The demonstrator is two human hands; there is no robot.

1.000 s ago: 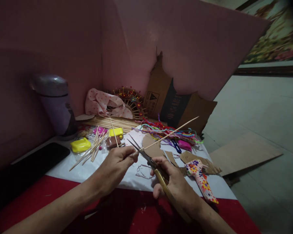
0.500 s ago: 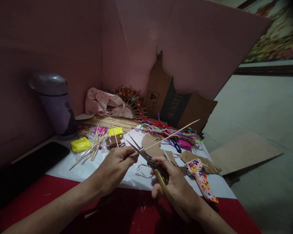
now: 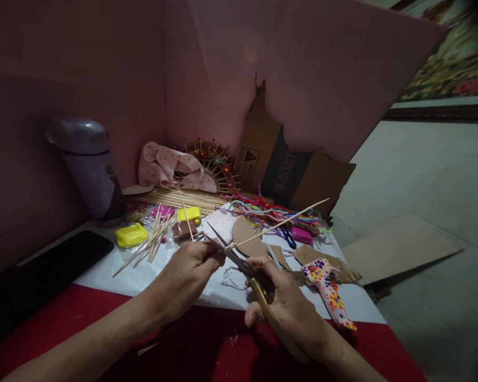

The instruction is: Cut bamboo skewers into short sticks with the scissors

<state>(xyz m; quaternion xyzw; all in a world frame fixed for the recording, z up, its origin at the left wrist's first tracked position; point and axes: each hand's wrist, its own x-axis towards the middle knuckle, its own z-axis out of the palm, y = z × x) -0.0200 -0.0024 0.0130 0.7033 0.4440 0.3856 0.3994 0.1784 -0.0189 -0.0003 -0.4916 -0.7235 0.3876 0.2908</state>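
Between the thumb and fingers of my left hand (image 3: 191,276) is one end of a thin bamboo skewer (image 3: 279,225), which slants up to the right. My right hand (image 3: 287,302) is closed round the handles of brass-coloured scissors (image 3: 239,260). The scissor blades are slightly parted and cross the skewer close to my left fingertips. Beyond the blades lie a rounded cardboard piece (image 3: 249,241) and a dotted white cloth piece (image 3: 219,225). A flower-patterned fabric shape (image 3: 329,292) rests right of my right hand.
Loose short sticks (image 3: 153,239) and yellow clay packets (image 3: 131,234) lie at left, near a black phone (image 3: 83,257) and a purple tumbler (image 3: 90,175). Colourful pipe cleaners (image 3: 263,207) spread at the back. Torn cardboard (image 3: 290,170) leans on the pink wall.
The skewer's free tip has dipped slightly and shifted right. The scissor blades have moved a little left and down along it. Both hands keep their hold.
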